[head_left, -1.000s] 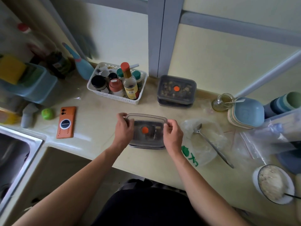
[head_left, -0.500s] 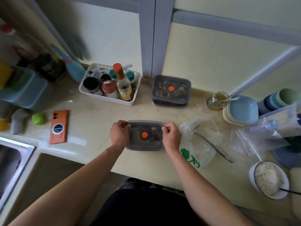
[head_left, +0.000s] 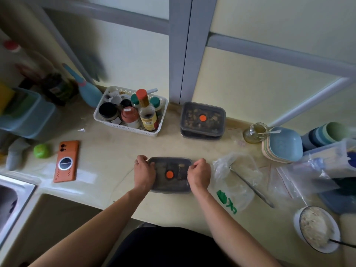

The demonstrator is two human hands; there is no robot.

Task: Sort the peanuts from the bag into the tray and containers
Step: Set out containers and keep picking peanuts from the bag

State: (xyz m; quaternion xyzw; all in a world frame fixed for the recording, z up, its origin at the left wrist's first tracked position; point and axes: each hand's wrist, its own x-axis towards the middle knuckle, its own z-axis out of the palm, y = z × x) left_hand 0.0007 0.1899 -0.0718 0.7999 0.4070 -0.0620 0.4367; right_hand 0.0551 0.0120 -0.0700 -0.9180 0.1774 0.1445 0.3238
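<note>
A grey lidded container (head_left: pixel 170 185) with an orange button on its lid rests on the counter in front of me. My left hand (head_left: pixel 144 172) presses on its left edge and my right hand (head_left: pixel 199 174) on its right edge, fingers curled over the lid. A second grey container (head_left: pixel 202 119), also lidded with an orange button and showing peanuts through the lid, stands on another one against the wall. To the right of my hands lies a crumpled clear plastic bag (head_left: pixel 234 182) with green print, and long metal tongs (head_left: pixel 251 187) rest across it.
A white basket of bottles and jars (head_left: pixel 131 110) stands at the back left. An orange phone (head_left: pixel 66 161) and a green ball (head_left: pixel 41 150) lie left. A sink (head_left: pixel 11 201) is at the far left. Blue bowls (head_left: pixel 283 144), zip bags (head_left: pixel 308 174) and a white bowl (head_left: pixel 316 229) crowd the right.
The container has come down flat on the counter and both hands have shifted from holding its sides to pressing on the lid's edges. The camera view has shifted slightly.
</note>
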